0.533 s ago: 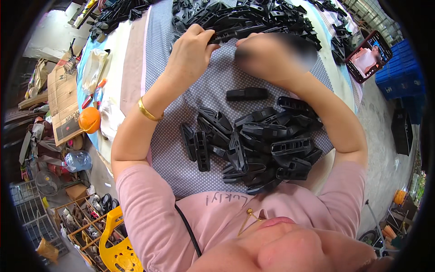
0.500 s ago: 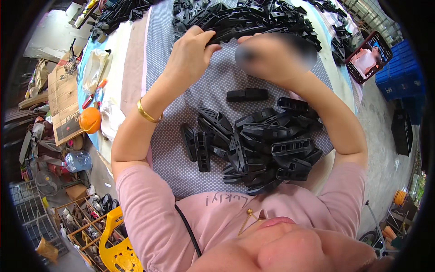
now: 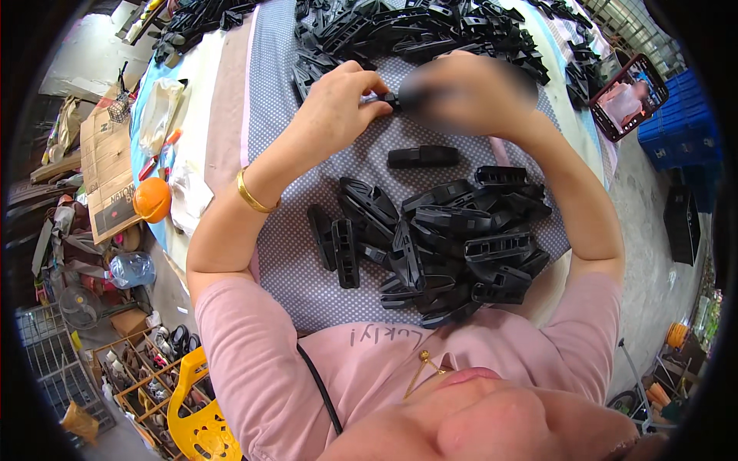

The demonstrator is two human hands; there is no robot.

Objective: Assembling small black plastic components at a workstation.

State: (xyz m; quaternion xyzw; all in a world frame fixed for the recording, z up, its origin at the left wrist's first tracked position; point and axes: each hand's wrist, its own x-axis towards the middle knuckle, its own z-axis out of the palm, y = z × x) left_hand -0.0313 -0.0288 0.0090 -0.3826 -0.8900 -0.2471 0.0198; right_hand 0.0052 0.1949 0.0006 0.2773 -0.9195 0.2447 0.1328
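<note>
With thumb and fingers closed, my left hand [image 3: 344, 104] pinches the end of a small black plastic part [image 3: 393, 101] above the dotted cloth. My right hand [image 3: 484, 96] is close beside it, at the other end of that part. A blurred patch covers its fingers, so its grip is hidden. A single long black plastic piece [image 3: 423, 157] lies just below my hands. Nearer to me is a loose heap of slotted black plastic pieces [image 3: 453, 215], with two more pieces [image 3: 345, 253] at its left.
A larger pile of black parts [image 3: 415, 31] spreads across the far side of the table cloth [image 3: 292, 300]. At the right edge stands a phone [image 3: 629, 97], with blue crates [image 3: 680, 119] behind it. On the left are an orange round object [image 3: 152, 201] and a yellow chair [image 3: 196, 415].
Both hands have drawn back from the far pile toward me. A small black part now shows between them. The near heap has stayed in place.
</note>
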